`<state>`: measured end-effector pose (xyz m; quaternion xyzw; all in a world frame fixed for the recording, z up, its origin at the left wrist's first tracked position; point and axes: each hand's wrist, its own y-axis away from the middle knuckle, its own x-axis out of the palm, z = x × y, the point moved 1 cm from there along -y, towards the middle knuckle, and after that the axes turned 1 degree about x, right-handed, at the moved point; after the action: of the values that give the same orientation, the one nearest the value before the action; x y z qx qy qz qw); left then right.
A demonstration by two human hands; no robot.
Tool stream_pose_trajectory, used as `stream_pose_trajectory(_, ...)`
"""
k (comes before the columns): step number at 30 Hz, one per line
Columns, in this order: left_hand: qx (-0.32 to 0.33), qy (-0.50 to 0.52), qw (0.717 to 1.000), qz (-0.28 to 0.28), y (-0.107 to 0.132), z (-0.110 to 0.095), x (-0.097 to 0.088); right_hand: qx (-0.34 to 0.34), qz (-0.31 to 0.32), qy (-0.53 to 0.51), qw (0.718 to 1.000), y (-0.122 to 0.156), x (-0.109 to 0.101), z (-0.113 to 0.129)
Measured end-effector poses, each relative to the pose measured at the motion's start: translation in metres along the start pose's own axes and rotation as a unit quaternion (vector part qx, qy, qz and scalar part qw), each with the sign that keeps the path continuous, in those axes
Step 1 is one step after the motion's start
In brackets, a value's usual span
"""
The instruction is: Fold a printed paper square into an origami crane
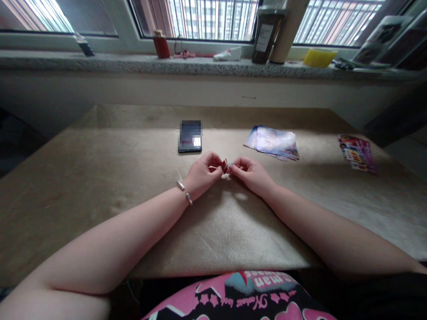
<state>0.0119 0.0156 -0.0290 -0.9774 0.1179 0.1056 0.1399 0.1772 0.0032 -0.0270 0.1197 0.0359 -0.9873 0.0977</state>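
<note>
My left hand [203, 171] and my right hand [251, 171] meet over the middle of the table [100, 178], fingers curled in a pinch. Between their fingertips sits a small red and silvery item [227, 166]; it is too small to name. Both hands hold it together, just above the tan table cover. A silver bangle [184, 192] circles my left wrist. Both forearms rest on the table.
A dark phone [190, 137] lies just beyond my hands. A stack of picture cards [273, 142] lies to the right of it, and a colourful packet [356, 153] near the right edge. The window sill [133, 64] behind holds a red cup [162, 44], a dark jar [267, 33] and a yellow box [319, 58].
</note>
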Motion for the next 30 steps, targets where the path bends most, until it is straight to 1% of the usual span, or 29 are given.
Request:
stream_pose_trajectory(3,0.002,0.005,1.000,0.031,0.001,-0.001,0.000,-0.002,-0.002,0.022,1.000,0.001,0.001,0.002)
stream_pose_trajectory(6,0.015,0.001,0.999,0.038,0.002,-0.002,-0.001,-0.002,0.000,0.015,1.000,0.001,0.000,0.002)
stream_pose_trajectory(8,0.017,0.008,0.999,0.030,0.002,-0.002,-0.001,0.000,0.002,0.002,1.000,0.000,0.000,0.002)
stream_pose_trajectory(12,-0.018,0.019,1.000,-0.003,0.000,0.000,0.000,0.006,-0.003,-0.008,1.000,0.000,-0.001,0.001)
stream_pose_trajectory(17,-0.043,0.132,0.990,-0.007,-0.003,0.002,0.001,0.017,0.001,-0.030,0.999,0.000,-0.002,-0.001)
stream_pose_trajectory(20,-0.055,0.163,0.985,-0.012,-0.003,0.002,0.000,0.013,0.009,-0.041,0.999,0.000,-0.001,-0.003)
stream_pose_trajectory(25,-0.051,0.178,0.983,0.016,-0.002,0.001,-0.001,0.003,0.005,-0.028,1.000,-0.001,-0.001,-0.007)
stream_pose_trajectory(27,-0.053,0.176,0.983,0.014,-0.002,0.001,-0.002,0.005,-0.003,-0.023,1.000,-0.001,-0.001,-0.008)
stream_pose_trajectory(30,-0.061,0.125,0.990,0.002,-0.002,-0.001,-0.003,0.001,-0.007,-0.022,1.000,-0.002,-0.003,-0.008)
